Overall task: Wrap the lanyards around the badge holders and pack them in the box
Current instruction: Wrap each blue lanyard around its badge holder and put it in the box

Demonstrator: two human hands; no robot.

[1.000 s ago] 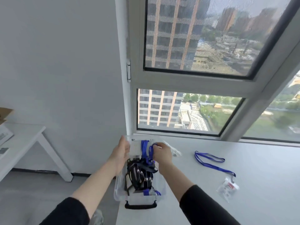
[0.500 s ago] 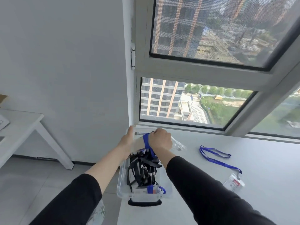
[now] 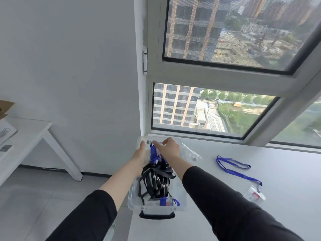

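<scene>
Lanyard bundle (image 3: 153, 153), blue, pressed into far end of box (image 3: 134, 199) beside black bundles (image 3: 156, 181) to fit. Gripped under curled right hand (image 3: 170, 148); left hand (image 3: 139, 154) flat, fingers straight, steadying its side. Loose lanyard (image 3: 232, 168) on table (image 3: 286, 171), likely next.

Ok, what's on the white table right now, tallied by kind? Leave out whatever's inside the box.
Clear plastic storage box with black handle: 1
Unwrapped blue lanyard with clear badge holder: 1
Crumpled clear plastic bag: 1
Total: 3
</scene>
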